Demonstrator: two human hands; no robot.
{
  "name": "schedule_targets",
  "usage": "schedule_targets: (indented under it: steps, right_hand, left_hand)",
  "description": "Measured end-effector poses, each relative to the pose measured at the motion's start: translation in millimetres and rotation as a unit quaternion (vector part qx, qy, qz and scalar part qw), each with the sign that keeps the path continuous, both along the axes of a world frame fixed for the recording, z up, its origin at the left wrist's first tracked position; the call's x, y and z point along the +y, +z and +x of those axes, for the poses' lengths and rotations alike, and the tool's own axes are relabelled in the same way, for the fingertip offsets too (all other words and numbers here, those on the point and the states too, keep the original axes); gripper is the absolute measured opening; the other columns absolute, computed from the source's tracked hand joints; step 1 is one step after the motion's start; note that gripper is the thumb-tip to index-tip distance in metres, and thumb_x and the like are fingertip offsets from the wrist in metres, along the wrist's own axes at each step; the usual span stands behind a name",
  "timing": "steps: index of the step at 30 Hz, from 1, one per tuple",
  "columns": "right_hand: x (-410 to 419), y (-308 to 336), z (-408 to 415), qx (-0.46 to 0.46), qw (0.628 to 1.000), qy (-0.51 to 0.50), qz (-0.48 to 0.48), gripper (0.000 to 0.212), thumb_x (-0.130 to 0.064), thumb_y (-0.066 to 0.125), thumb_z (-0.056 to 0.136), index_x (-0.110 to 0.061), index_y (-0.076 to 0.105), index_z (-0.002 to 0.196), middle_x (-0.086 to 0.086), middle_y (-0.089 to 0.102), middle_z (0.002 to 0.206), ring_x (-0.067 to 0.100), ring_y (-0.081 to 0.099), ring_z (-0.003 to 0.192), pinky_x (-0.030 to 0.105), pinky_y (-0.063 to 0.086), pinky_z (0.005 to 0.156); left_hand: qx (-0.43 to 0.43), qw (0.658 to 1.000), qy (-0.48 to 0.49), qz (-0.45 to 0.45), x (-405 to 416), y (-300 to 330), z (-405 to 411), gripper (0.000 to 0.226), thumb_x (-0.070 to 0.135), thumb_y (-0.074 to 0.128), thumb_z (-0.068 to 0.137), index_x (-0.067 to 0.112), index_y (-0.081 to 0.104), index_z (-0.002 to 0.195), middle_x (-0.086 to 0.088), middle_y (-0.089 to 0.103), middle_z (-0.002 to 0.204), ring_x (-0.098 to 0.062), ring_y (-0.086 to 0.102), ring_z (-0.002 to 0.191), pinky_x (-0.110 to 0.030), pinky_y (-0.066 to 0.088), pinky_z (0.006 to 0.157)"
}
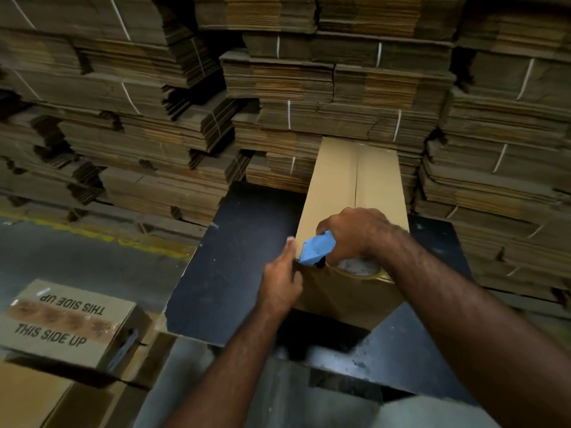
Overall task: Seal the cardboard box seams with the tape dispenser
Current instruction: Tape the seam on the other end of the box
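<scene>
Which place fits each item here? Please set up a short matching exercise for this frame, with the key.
Things:
1. tape dispenser
2. left hand
3. printed box
4. bundled flat cardboard

Places:
A. stacked high behind the table
B. low at the left, reading THIS SIDE UP
C. at the near left corner of the long box
D. gripped in the right hand

Pairs: 1-D, 2-C, 3-B, 4-A

Strapped flat cardboard stacks behind, grey floor, dim light

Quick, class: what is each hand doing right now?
Left hand: open, straight fingers pressing the tall brown cardboard box.
Right hand: closed grip around the blue plastic tape dispenser.
</scene>
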State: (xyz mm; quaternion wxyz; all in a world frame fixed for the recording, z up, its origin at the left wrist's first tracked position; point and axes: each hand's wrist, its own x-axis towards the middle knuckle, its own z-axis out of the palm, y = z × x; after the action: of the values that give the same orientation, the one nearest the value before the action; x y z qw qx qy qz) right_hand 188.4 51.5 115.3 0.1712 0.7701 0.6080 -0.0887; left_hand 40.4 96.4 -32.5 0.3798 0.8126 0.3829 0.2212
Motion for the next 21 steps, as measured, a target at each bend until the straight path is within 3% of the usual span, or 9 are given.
schedule_targets:
  steps: [2,4,9,11,15,18,21]
  right_hand:
    - [-0.1,-1.9,-1.7,-0.006,1.0,-0.007,0.006,0.058,-0.059,0.069,0.071,-0.036,0.055,0.123,-0.006,0.065,0.102,0.016,0.058,0.09,0.034,0.05,0.073]
    - [0.6,-2.4,-0.9,-0.009,1.0,-0.014,0.006,0.059,-0.06,0.069,0.07,-0.038,0.055,0.122,-0.006,0.065,0.103,0.017,0.057,0.09,0.033,0.048,0.07]
    - [4.3,2.8,-3.7,-0.006,1.0,-0.028,-0.004,0.058,-0.061,0.069,0.071,-0.038,0.052,0.122,-0.006,0.065,0.102,0.015,0.057,0.086,0.031,0.042,0.064]
    - [1.3,3.8,-6.3,-0.017,0.999,-0.028,0.008,0.064,-0.061,0.068,0.072,-0.038,0.045,0.127,-0.004,0.064,0.102,0.017,0.055,0.083,0.032,0.041,0.064]
    - [-6.8,3.8,-7.3,-0.026,1.0,0.007,0.014,0.062,-0.06,0.066,0.072,-0.043,0.039,0.125,-0.006,0.057,0.091,0.019,0.053,0.078,0.031,0.039,0.062]
    - [-15.3,7.0,4.3,0.023,0.999,0.025,0.029,0.054,-0.058,0.067,0.072,-0.043,0.045,0.119,-0.01,0.057,0.088,0.017,0.056,0.079,0.031,0.044,0.064]
    - [-34.0,7.9,24.3,0.068,0.996,0.043,0.035,0.058,-0.055,0.069,0.073,-0.044,0.045,0.124,-0.012,0.057,0.093,0.013,0.054,0.08,0.031,0.049,0.066]
  left_hand:
    - [0.061,0.997,0.048,-0.015,5.1,-5.3,3.8,0.068,0.014,0.055,0.095,0.024,0.027,0.156,-0.015,0.064,0.122,-0.032,0.062,0.111,-0.035,0.049,0.094]
    - [0.082,0.996,0.034,0.0,12.8,-11.5,0.6,0.061,0.019,0.054,0.097,0.024,0.032,0.154,-0.015,0.066,0.122,-0.032,0.062,0.109,-0.038,0.051,0.093]
    - [-0.06,0.993,-0.033,0.098,12.0,-9.4,-8.2,0.074,0.009,0.063,0.09,0.018,0.031,0.155,-0.003,0.045,0.153,-0.014,0.049,0.131,-0.028,0.043,0.103]
    - [-0.064,0.988,-0.065,0.123,7.3,-5.7,-2.4,0.075,0.003,0.062,0.086,0.017,0.034,0.154,-0.008,0.046,0.151,-0.023,0.044,0.139,-0.032,0.043,0.105]
    - [-0.016,0.989,-0.006,0.147,-2.5,0.8,2.5,0.067,0.002,0.061,0.086,0.013,0.043,0.149,-0.023,0.061,0.131,-0.04,0.061,0.118,-0.046,0.056,0.083]
    - [0.003,0.984,0.006,0.177,-2.1,3.6,-1.8,0.063,-0.001,0.062,0.085,0.012,0.049,0.145,-0.018,0.066,0.123,-0.042,0.066,0.107,-0.047,0.057,0.072]
    - [-0.005,0.968,-0.014,0.25,1.4,2.4,-2.6,0.061,0.0,0.079,0.075,0.01,0.062,0.133,-0.01,0.07,0.121,-0.036,0.069,0.104,-0.042,0.059,0.072]
